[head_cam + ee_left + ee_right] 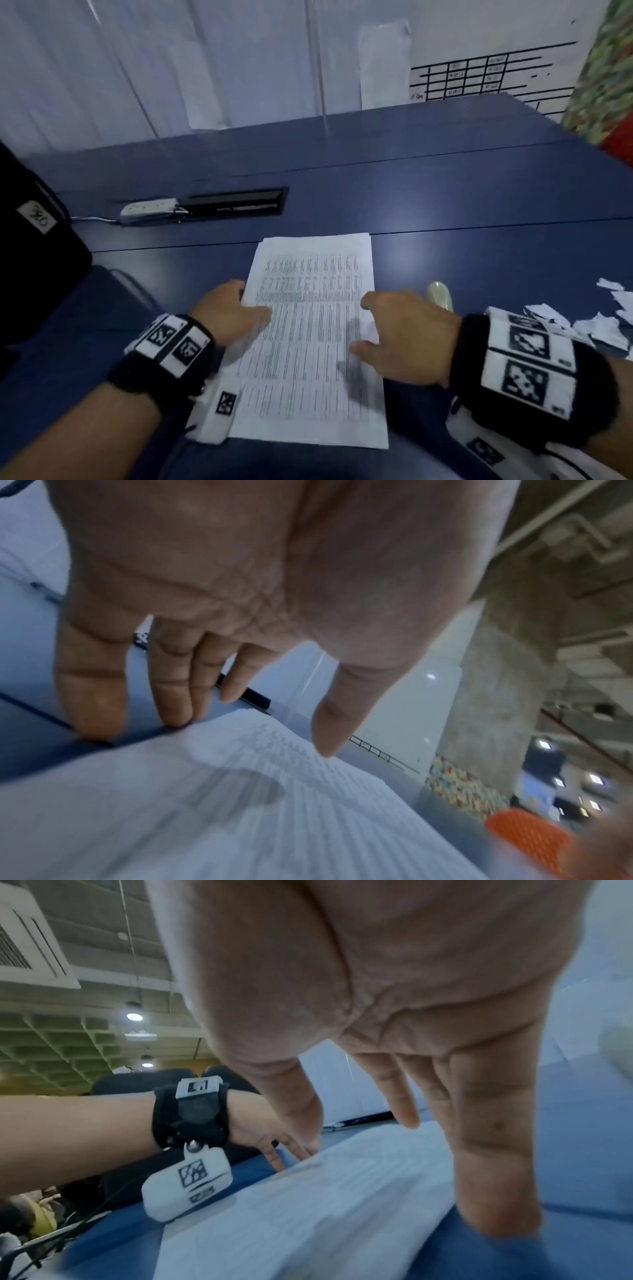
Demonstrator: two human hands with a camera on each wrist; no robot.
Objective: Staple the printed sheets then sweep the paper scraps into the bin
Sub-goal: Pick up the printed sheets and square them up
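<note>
- Both wrists, banded with marker tags, sat nearest the head camera, and ahead of them the left hand (230, 313) and right hand (404, 337) flanked the printed sheets (310, 342) on the blue table (479, 205).
- Neither hand gripped anything: the fingers of each were spread and fairly straight, the left fingertips (174, 718) down at the stack's left edge, the right hand's outermost finger planted on the table just off the right edge, its thumb over the page.
- Those sheets lay flat, long side running away from the person, near the table's front edge, with their edges a little out of line at the far end.
- Light and limp, such a stack would likely slide easily on the smooth top and fan apart; squaring it between the hands at the long edges, then pinching one top corner, looked the sensible hold for stapling.
- Only the head view showed the paper scraps (596, 325) scattered to the right and a pale rounded object (440, 296) just beyond the right hand, possibly the stapler, though too blurred to tell.
- Only the wrist views showed the undersides of the hands, confirming open palms arched clear of the paper.
- No bin appeared in any view.
</note>
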